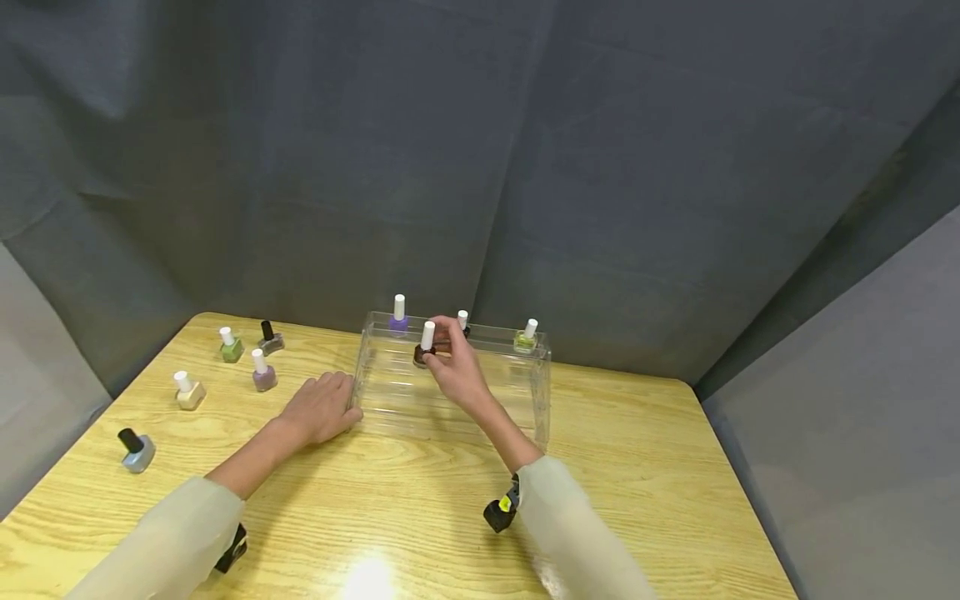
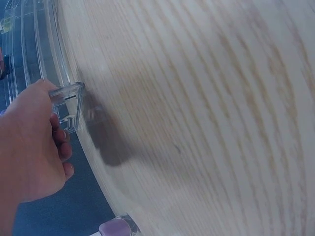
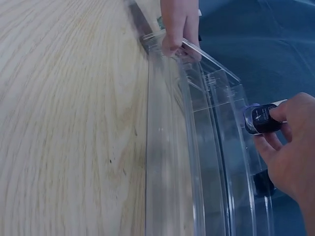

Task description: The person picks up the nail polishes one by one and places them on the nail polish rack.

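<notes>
My right hand (image 1: 457, 367) pinches a dark nail polish bottle (image 3: 263, 119) with a white cap, holding it upright over the back tiers of a clear tiered display rack (image 1: 420, 423). At the rack's left end, my left hand (image 1: 324, 407) grips the side panel, thumb toward the front and fingers curled behind. Along the top tier stand a purple nail polish bottle (image 1: 398, 323) at the left and a yellow-green one (image 1: 526, 340) at the right. Between them, a dark bottle with a white cap (image 1: 462, 317) is partly hidden behind my right hand.
Left of the rack, several bottles stand on the wooden table (image 1: 637, 467): green (image 1: 232, 350), grey with a black cap (image 1: 272, 342), mauve (image 1: 264, 379), cream (image 1: 191, 396) and light blue (image 1: 138, 457). A dark grey curtain (image 1: 375, 167) hangs right behind the table's back edge.
</notes>
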Motion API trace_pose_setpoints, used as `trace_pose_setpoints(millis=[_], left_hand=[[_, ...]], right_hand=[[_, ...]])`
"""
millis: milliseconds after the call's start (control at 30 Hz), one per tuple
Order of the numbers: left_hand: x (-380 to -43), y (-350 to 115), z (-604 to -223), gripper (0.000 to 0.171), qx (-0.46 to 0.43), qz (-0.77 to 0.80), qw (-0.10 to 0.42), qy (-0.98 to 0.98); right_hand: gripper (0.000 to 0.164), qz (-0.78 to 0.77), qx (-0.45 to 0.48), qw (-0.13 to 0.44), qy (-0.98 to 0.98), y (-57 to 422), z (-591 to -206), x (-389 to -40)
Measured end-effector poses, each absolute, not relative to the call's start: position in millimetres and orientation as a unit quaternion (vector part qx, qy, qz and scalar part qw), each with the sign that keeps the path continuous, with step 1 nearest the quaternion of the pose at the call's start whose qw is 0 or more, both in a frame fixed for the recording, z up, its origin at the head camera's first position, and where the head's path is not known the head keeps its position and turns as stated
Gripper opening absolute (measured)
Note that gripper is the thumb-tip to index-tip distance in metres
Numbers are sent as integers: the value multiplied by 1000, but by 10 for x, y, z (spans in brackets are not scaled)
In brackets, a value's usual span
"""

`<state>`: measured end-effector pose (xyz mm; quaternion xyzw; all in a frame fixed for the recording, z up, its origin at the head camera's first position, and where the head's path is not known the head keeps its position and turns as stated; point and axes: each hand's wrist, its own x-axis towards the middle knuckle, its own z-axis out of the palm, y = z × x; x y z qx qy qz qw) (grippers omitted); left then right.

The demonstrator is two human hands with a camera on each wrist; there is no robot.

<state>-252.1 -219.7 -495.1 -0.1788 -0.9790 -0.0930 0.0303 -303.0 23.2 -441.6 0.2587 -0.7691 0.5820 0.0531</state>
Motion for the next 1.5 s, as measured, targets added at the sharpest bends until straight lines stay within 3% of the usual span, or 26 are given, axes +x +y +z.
trace_pose_setpoints(millis=[667, 1500], left_hand=[[-2511, -2176, -4940, 28, -173, -86, 19, -981], [-2536, -2189, -4954, 49, -169, -75, 7, -983]], right_hand=[[48, 553, 245, 67, -794, -97, -4498, -3184], [48, 481, 259, 52, -836, -217, -4564, -3296]])
